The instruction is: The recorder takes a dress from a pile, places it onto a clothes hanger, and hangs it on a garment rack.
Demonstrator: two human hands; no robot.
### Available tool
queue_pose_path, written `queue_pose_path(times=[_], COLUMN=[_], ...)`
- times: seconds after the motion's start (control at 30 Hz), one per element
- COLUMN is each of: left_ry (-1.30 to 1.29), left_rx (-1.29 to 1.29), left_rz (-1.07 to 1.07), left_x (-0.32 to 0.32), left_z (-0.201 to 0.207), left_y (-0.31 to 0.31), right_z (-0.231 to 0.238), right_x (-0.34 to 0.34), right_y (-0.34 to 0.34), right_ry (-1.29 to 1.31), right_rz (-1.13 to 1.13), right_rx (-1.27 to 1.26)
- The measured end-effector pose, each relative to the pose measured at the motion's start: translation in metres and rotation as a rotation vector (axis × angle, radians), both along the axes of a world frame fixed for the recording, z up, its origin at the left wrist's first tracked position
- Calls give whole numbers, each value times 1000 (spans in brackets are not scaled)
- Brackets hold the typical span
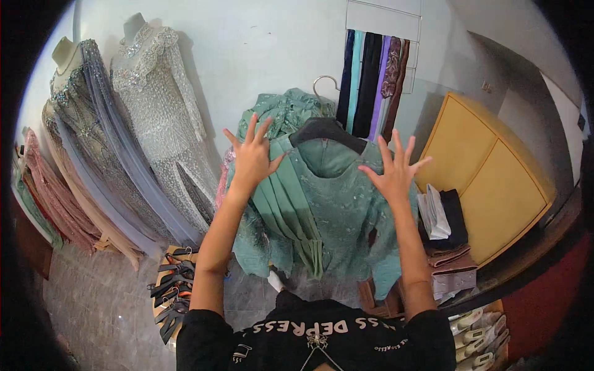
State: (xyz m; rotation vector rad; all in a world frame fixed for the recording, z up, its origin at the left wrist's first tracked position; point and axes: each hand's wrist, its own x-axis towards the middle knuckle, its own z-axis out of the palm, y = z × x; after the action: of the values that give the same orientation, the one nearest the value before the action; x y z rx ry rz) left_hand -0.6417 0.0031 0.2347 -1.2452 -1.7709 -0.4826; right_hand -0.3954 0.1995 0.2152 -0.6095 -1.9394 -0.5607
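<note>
In front of me a green embroidered dress (346, 204) hangs on a black hanger (328, 131) with a metal hook. A pleated green drape (291, 210) runs down its left side from the shoulder. My left hand (252, 154) is raised at the dress's left shoulder, fingers spread, holding nothing. At the right shoulder my right hand (396, 168) is likewise stretched wide with nothing in it. Whether either palm touches the cloth I cannot tell. Behind the dress, more green fabric (278, 111) shows.
Two mannequins wear a beaded grey-blue gown (86, 130) and a silver gown (151, 117) at left. Black hangers (176, 284) lie at lower left. Scarves (371, 80) hang from a wall rack. A yellow cabinet (482, 173) stands at right, beside folded cloths (448, 260).
</note>
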Motion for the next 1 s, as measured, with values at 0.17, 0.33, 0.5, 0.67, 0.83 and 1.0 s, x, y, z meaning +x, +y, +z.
queue_pose_path(times=[0.17, 0.33, 0.5, 0.67, 0.83, 1.0], left_ry=[95, -30, 22, 129, 171, 100], left_rx=[-2, 400, 321, 287, 274, 194], left_rz=[137, 301, 259, 206, 137, 112], left_x=[2, 4, -32, -80, -155, -242], left_z=[-2, -30, -47, -5, 47, 45], left_y=[-12, -30, -44, -18, 28, 85], right_z=[-4, 12, 18, 32, 71, 65], right_x=[5, 1, -28, -78, -158, -246], right_y=[14, -14, -9, 43, 97, 161], right_ry=[11, 0, -52, 6, -14, -80], right_rz=[19, 51, 144, 256, 308, 311], right_rx=[-71, -146, -180, -63, -33, -4])
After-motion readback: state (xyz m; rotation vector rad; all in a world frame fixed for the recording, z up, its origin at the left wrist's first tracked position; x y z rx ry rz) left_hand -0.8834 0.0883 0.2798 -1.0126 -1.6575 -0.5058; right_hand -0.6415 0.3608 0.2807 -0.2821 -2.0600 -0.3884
